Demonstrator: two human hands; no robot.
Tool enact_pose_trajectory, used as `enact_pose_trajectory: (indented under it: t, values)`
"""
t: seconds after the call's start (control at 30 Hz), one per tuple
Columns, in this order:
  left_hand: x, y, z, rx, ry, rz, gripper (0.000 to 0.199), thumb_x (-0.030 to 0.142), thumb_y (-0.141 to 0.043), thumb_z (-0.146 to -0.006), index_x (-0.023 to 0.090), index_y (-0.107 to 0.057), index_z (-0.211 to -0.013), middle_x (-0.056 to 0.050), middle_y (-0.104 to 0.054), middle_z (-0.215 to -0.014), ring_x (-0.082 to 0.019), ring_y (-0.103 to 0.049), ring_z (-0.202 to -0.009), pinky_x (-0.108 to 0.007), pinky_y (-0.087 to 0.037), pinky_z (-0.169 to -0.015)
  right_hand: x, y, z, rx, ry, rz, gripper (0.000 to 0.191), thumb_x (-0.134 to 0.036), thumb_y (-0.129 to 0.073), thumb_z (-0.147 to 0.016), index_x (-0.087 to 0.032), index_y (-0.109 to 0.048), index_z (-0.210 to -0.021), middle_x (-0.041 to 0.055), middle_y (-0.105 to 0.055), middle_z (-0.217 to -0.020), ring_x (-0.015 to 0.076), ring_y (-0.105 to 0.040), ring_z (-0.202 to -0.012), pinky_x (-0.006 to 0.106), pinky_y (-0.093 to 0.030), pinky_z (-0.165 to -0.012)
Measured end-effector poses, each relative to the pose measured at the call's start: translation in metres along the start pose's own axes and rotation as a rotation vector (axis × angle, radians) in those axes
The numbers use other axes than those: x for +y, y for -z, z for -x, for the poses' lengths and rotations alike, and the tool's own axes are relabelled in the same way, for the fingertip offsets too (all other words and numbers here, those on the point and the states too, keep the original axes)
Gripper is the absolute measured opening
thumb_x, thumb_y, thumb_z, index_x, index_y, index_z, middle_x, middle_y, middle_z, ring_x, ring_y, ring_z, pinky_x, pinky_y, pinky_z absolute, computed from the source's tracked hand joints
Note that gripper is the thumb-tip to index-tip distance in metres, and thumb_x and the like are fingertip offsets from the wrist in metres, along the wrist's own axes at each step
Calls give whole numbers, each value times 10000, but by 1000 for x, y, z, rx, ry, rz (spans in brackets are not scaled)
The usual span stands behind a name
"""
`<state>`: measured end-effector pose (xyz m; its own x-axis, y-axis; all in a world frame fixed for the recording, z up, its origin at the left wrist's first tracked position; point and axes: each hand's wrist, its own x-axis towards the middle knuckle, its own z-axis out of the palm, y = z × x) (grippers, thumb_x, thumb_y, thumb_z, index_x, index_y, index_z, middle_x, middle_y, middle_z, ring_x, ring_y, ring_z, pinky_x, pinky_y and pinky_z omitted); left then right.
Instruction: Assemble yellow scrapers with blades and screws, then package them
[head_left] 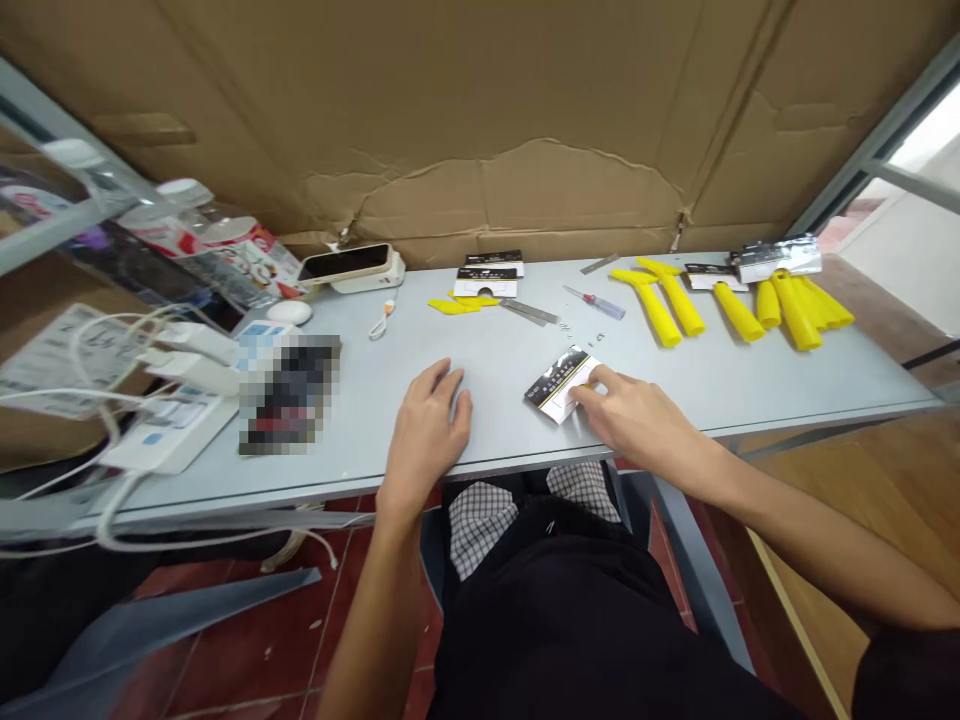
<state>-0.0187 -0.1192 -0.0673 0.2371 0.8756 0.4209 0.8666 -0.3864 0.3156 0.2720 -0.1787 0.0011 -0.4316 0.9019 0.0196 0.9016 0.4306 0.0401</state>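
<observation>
My right hand [626,410] pinches the right side of a black, white and yellow printed card [556,385], which lies tilted near the table's front edge. A small bit of yellow shows under my fingers, and what it belongs to is hidden. To the left, my left hand [429,420] rests on the tabletop with its fingers apart and nothing in it. Beyond the card lie a screwdriver [600,303] with a clear handle, a few tiny metal parts [564,328] and thin metal blades [529,312]. Two similar cards [486,283] sit behind flat yellow pieces [461,304].
Several yellow plastic handles [660,310] lie at the right, some with cards attached. Another blade [600,264] is at the back. On the left are a phone [349,262], a short cable [382,320], a power strip [172,430] with cords and plastic bottles [251,250]. A cardboard sheet [480,110] stands behind.
</observation>
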Motion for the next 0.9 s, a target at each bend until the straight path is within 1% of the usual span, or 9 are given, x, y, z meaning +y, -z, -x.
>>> enact_pose_trajectory:
  t: [0.1,0.13,0.23,0.3,0.4,0.47,0.57,0.7,0.9]
  values:
    - [-3,0,0,-1,-6,16,465,330,-470,-1057,49,-732,-1318,-265,-643,-1492,-404,-615,-1404,-577,-474,-1228,33,16,9,65,-129,6,315,-171,-469,-1042,-184,-747,-1188,157,-677,-1179,214,-619,-742,379,-372,-594]
    - [-3,0,0,-4,-7,22,474,349,-466,-1060,56,-739,-1313,-259,-642,-1494,-410,-614,-1404,-577,-471,-1231,49,23,9,135,-194,13,329,-193,-479,-1042,-194,-754,-1222,157,-679,-1172,212,-610,-735,381,-385,-614]
    - [-3,1,0,-1,-3,57,494,375,-445,-1070,64,-743,-1311,-258,-631,-1506,-423,-607,-1409,-590,-457,-1241,113,45,5,333,-396,55,321,-221,-528,-1021,-221,-792,-1204,155,-673,-1187,240,-627,-861,396,-432,-736]
    - [-2,2,0,1,4,68,486,389,-448,-1072,93,-743,-1320,-239,-632,-1513,-423,-601,-1417,-597,-454,-1242,162,55,-2,400,-528,82,330,-220,-540,-1020,-196,-780,-1245,176,-657,-1223,264,-616,-1004,412,-429,-834]
    - [0,4,1,-7,14,72,483,404,-455,-1074,113,-739,-1335,-222,-631,-1520,-423,-596,-1421,-602,-453,-1240,227,55,-16,387,-693,76,403,-263,-475,-1086,-108,-679,-1396,260,-587,-1370,298,-561,-1205,442,-389,-957]
    - [0,4,1,-13,17,72,498,404,-451,-1075,93,-738,-1337,-237,-627,-1518,-428,-593,-1420,-604,-452,-1239,255,44,-26,301,-774,70,421,-230,-453,-1087,-96,-656,-1431,285,-554,-1435,306,-540,-1261,449,-375,-982]
    - [1,5,0,-18,11,65,519,399,-450,-1071,53,-746,-1320,-265,-629,-1503,-433,-596,-1410,-596,-448,-1241,275,21,-40,203,-828,60,392,-182,-530,-1025,-107,-727,-1355,274,-629,-1368,306,-586,-1199,425,-403,-934]
    - [1,5,0,-20,-11,42,502,391,-468,-1058,62,-750,-1310,-249,-662,-1470,-418,-600,-1402,-584,-455,-1236,281,-3,-51,133,-895,77,372,-217,-633,-965,-144,-772,-1302,260,-676,-1315,328,-640,-1107,420,-443,-878]
    - [0,4,-1,-20,-14,35,479,398,-481,-1049,96,-747,-1308,-221,-692,-1435,-386,-606,-1392,-570,-465,-1229,277,1,-54,163,-880,94,388,-257,-529,-1022,-76,-765,-1272,339,-676,-1296,384,-646,-1138,475,-436,-871]
